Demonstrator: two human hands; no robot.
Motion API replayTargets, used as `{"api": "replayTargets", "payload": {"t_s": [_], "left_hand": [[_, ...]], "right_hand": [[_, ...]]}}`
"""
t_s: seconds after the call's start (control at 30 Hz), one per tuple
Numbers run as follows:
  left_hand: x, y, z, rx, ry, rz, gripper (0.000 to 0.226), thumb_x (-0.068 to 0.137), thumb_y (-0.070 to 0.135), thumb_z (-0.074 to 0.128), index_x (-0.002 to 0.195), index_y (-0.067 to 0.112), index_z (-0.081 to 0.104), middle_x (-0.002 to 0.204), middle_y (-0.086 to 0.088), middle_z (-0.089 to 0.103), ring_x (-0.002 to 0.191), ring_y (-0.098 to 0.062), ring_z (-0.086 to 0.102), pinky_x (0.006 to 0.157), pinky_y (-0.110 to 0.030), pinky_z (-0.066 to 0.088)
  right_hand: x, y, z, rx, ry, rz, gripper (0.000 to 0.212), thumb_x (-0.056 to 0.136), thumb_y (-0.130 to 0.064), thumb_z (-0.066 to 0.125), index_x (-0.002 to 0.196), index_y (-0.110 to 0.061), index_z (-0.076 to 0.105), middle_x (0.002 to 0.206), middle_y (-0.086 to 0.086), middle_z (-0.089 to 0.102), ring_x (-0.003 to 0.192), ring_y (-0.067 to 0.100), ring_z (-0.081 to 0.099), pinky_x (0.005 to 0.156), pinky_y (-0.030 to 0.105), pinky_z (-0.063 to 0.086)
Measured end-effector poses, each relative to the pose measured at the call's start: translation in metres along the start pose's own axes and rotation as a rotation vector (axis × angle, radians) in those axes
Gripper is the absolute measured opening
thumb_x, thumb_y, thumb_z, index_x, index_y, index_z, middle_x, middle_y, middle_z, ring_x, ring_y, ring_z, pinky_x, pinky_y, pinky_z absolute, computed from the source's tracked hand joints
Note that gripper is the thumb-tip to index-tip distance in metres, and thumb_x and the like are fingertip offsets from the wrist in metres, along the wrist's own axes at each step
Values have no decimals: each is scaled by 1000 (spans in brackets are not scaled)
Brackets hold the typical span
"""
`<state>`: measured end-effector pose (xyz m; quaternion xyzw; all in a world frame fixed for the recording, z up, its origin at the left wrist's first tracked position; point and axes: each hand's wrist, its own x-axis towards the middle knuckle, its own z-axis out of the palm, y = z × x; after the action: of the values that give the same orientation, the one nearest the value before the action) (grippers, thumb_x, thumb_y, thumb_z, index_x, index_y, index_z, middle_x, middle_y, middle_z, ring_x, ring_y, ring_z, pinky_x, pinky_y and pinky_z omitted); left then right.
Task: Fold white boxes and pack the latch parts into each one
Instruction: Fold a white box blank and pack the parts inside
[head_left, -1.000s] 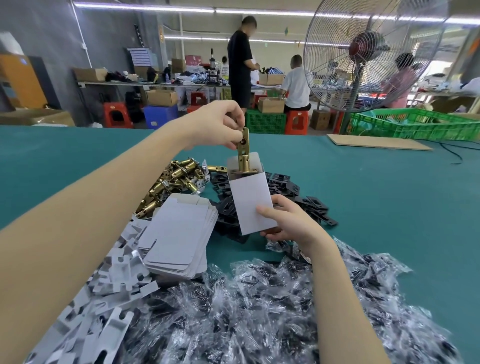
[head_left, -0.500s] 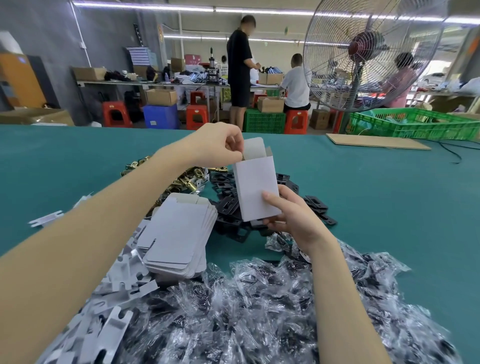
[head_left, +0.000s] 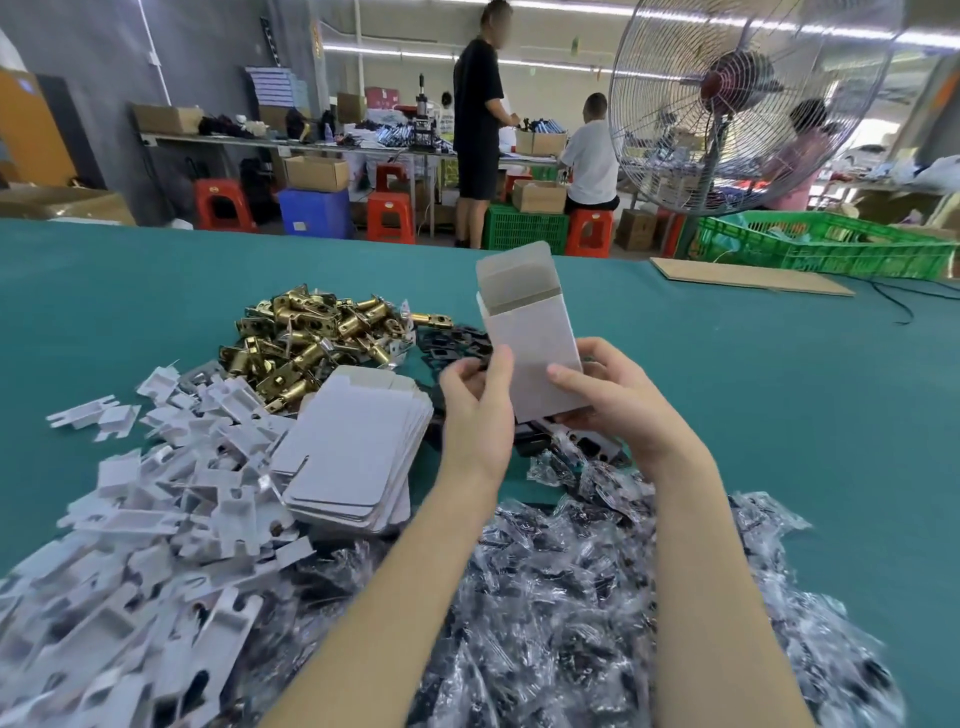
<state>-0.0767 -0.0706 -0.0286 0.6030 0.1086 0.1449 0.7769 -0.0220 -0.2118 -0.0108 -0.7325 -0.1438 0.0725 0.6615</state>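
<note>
A folded white box (head_left: 532, 345) is held upright just above the centre of the frame, its top flap standing open. It is gripped at the lower right by the right hand (head_left: 615, 402), thumb across the front face and fingers curled behind. The lower left edge is pinched by the left hand (head_left: 475, 410). Left of the box, a stack of flat white box blanks (head_left: 358, 447) lies on the teal table (head_left: 779, 415). Further toward the upper left, a heap of brass latch parts (head_left: 317, 332) is seen. White plastic pieces (head_left: 156, 519) fill the lower left, and clear bags of dark parts (head_left: 571, 597) spread across the bottom. A large fan (head_left: 737, 98) stands at upper right.
</note>
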Motion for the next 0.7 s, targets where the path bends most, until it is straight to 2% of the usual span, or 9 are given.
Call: {"api": "replayTargets", "payload": {"t_s": [0.07,0.13,0.27,0.37,0.5,0.6,0.7], "left_hand": [[-5,-12,0,-153,-143,-145,37,103,55,47,130,30,47,125,-3,63,115,-19,64,91,-45,57],[-1,-14,-8,-191,-211,-179,31,105,51,46,125,29,55,125,-7,65,114,-23,66,87,-45,61],[6,-15,-25,-180,-177,-207,25,103,42,55,120,24,59,120,-8,67,107,-23,67,81,-35,61],[6,-21,-25,-217,-156,-246,25,105,39,52,121,21,57,120,-5,69,104,-20,69,81,-38,62],[8,-26,-23,-230,-154,-242,29,106,35,51,125,15,59,119,-7,71,102,-20,72,85,-40,62],[7,-25,-25,-226,-154,-252,32,107,34,51,127,12,61,121,-11,72,109,-24,71,91,-44,61],[4,-22,-24,-232,-143,-274,32,105,33,54,126,10,63,119,-11,72,107,-24,72,92,-44,60]], "right_hand": [[-4,-1,0,-60,-60,35,21,97,-31,69,118,-27,64,103,-4,76,84,10,72,70,25,60],[-5,1,3,-96,-103,79,23,98,-33,68,119,-28,64,109,1,74,85,12,72,67,25,59],[-3,6,13,-146,-135,184,27,100,-32,65,126,-27,61,116,4,72,93,20,75,70,26,60],[-1,7,19,-176,-162,245,28,102,-30,62,129,-22,60,116,5,72,78,19,74,72,29,62],[-3,4,19,-247,-138,271,27,103,-32,60,128,-22,63,113,7,73,74,19,72,81,36,63],[-3,1,19,-277,-109,276,28,104,-34,58,127,-21,64,115,7,73,80,22,72,80,35,63],[-4,-1,20,-283,-104,309,27,104,-34,57,128,-23,65,118,5,72,92,27,74,83,36,63]]}}
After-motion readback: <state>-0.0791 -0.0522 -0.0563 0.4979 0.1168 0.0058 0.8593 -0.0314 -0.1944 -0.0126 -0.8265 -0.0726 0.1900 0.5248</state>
